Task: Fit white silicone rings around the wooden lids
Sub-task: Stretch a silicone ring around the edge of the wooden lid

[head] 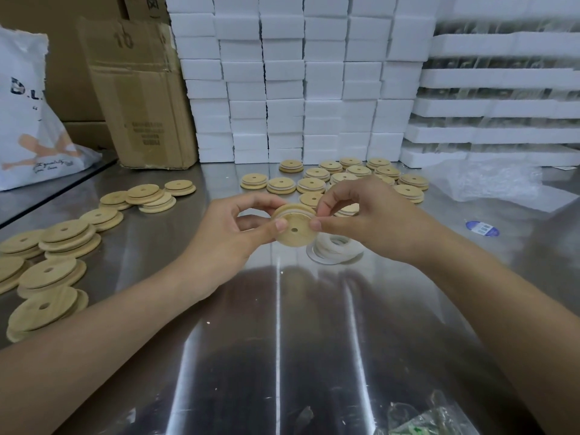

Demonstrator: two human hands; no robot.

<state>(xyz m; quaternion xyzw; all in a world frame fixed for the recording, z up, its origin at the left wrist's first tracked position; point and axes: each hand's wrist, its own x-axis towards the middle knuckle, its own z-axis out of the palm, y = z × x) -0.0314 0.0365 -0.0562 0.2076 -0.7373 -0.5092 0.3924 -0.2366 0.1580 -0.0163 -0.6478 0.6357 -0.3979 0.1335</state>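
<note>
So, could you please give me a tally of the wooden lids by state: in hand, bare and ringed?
Held lid, gripped by left hand and right hand: 1
Bare lids, left side: at least 10, overlapping
Ringed lids, far side: at least 14; the hands hide some
Total: at least 25

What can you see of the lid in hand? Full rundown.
The lid is a round disc of pale wood with a small centre hole, built in two tiers. It is held tilted, face toward the camera, above the steel table and clear of it. A white ring shows between the tiers along the top edge; how far round it sits cannot be told. The left hand pinches the left edge and the right hand the right edge, thumbs on the near face.
</note>
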